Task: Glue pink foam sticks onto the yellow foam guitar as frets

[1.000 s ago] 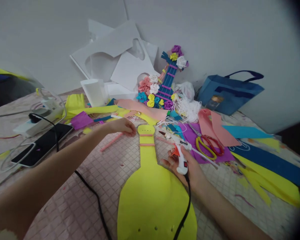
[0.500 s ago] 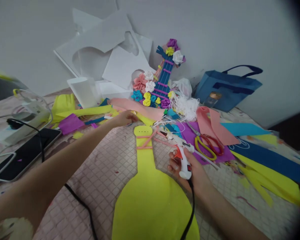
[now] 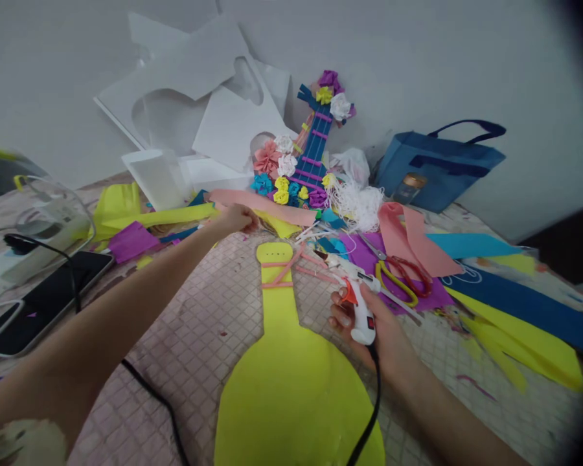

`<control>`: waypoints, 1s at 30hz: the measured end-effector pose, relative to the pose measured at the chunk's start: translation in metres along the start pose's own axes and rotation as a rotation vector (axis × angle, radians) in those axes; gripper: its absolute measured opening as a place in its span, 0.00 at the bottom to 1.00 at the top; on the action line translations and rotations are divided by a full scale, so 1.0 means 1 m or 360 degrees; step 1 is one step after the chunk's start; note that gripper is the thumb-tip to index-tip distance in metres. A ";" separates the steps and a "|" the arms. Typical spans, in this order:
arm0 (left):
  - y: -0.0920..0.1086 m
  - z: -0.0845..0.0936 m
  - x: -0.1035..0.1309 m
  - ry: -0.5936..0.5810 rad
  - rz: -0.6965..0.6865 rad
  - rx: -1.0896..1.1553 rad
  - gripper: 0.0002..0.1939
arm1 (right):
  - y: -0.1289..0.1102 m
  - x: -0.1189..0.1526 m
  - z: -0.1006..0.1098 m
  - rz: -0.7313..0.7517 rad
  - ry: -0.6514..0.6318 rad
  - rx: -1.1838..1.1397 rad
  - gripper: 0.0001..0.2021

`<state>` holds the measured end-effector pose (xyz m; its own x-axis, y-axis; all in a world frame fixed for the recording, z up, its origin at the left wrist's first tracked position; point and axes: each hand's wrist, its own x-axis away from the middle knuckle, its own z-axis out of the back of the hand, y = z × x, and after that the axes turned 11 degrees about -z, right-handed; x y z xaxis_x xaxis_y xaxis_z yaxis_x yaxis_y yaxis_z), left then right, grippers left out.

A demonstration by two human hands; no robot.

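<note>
My left hand (image 3: pixel 243 219) reaches to the far side of the table, beside the pink paper strip (image 3: pixel 262 202) and a yellow piece (image 3: pixel 282 226). Its fingers are bent together; whatever they pinch is too small to make out. In my right hand (image 3: pixel 369 323) is a white glue gun (image 3: pixel 363 327) with an orange trigger, its nozzle pointing away to the left. Between my arms lies a yellow guitar-shaped cutout (image 3: pixel 296 395), with thin pink strips (image 3: pixel 278 285) across its neck.
A decorated blue guitar craft (image 3: pixel 313 152) leans on the wall near white cut boards (image 3: pixel 175 71). Scissors (image 3: pixel 411 278) and coloured paper lie to the right, before a blue bag (image 3: pixel 432 171). A phone (image 3: pixel 48 304), power strip (image 3: pixel 34 249) and black cable (image 3: pixel 150 388) are on the left.
My left hand has shifted slightly left, away from the top of the yellow cutout. My right hand still holds the glue gun in nearly the same place. The view has moved a little.
</note>
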<state>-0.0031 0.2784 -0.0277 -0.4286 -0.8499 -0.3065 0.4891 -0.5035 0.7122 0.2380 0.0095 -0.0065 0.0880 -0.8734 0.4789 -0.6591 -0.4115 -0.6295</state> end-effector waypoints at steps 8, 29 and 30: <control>0.016 -0.012 0.063 0.0309 -0.0042 -0.0158 0.14 | 0.004 0.002 -0.001 -0.0007 0.0056 -0.0054 0.12; 0.097 -0.010 0.145 0.0078 0.0553 0.0898 0.14 | 0.007 -0.009 0.004 0.0069 0.0002 -0.0205 0.09; 0.102 -0.010 0.153 0.0074 0.0617 0.0989 0.14 | 0.008 -0.012 0.003 0.0068 0.0010 -0.0194 0.09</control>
<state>-0.0111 0.0959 -0.0085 -0.2726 -0.9618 0.0238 0.0723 0.0042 0.9974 0.2336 0.0159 -0.0193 0.0534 -0.8877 0.4573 -0.7480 -0.3389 -0.5706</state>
